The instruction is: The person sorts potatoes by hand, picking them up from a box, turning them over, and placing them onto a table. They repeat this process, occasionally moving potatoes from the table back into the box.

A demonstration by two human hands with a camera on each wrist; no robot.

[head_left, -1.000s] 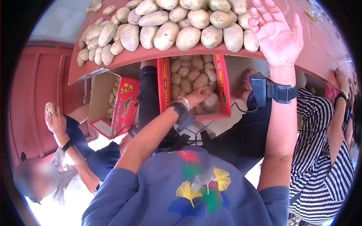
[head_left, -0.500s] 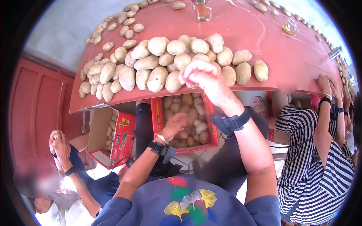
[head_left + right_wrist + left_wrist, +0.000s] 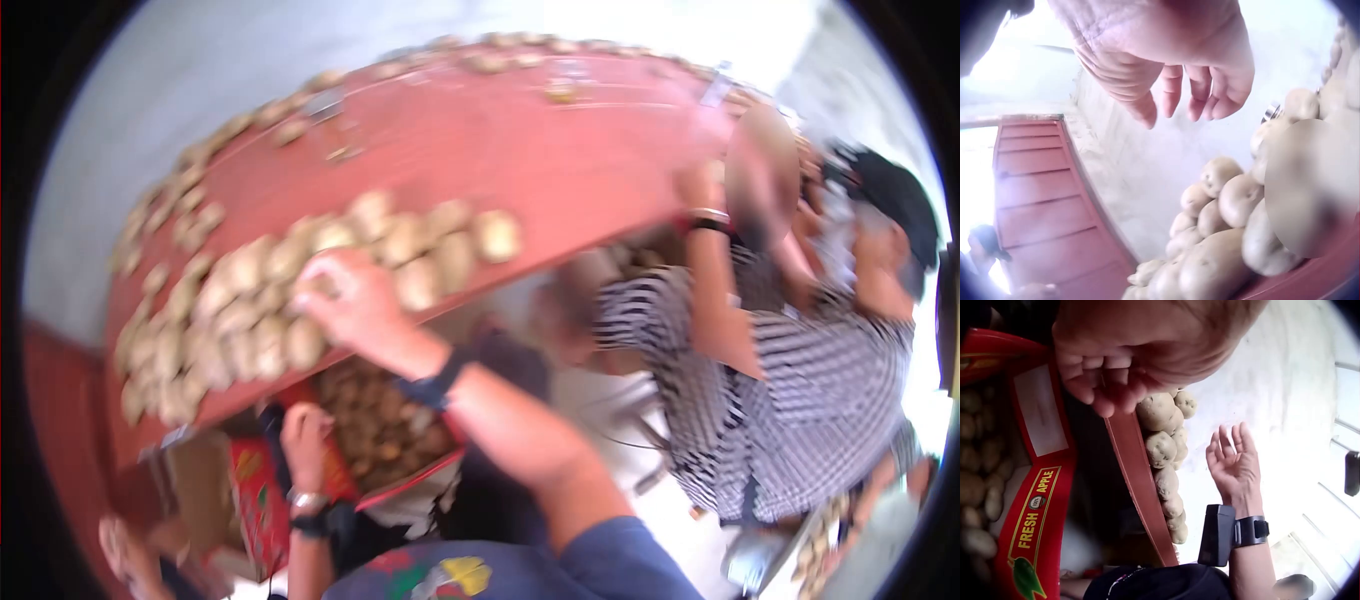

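Red tabletop (image 3: 560, 160) fills the upper head view, blurred w/ motion, pale wall behind it.

Your right hand (image 3: 345, 300) is over the potato pile (image 3: 290, 290) near the table's front edge. Fingers loosely bent, spread a bit, holding nothing as far as the right wrist view shows: fingertips (image 3: 1204, 103) hang free above the potatoes (image 3: 1222, 206), not touching. Whether they touch the pile in the head view, can't tell, too smeared. Black wrist strap (image 3: 432, 380) sits just behind the hand.

Your left hand (image 3: 303, 440) is lower, below the table edge, over the red cardboard box (image 3: 390, 440) of potatoes. In the left wrist view its fingers (image 3: 1094, 384) curl loosely downward and nothing is pinched between them. The box flap (image 3: 1035, 512) reads FRESH APPLE; potatoes inside are dim and blurred. Table edge (image 3: 1141, 487) runs beside it w/ potatoes stacked along it.

Further out: person in a striped shirt (image 3: 790, 390) on your right, arm raised to the table. More potatoes (image 3: 500, 50) line the far rim. Another hand (image 3: 125, 555) shows bottom left.
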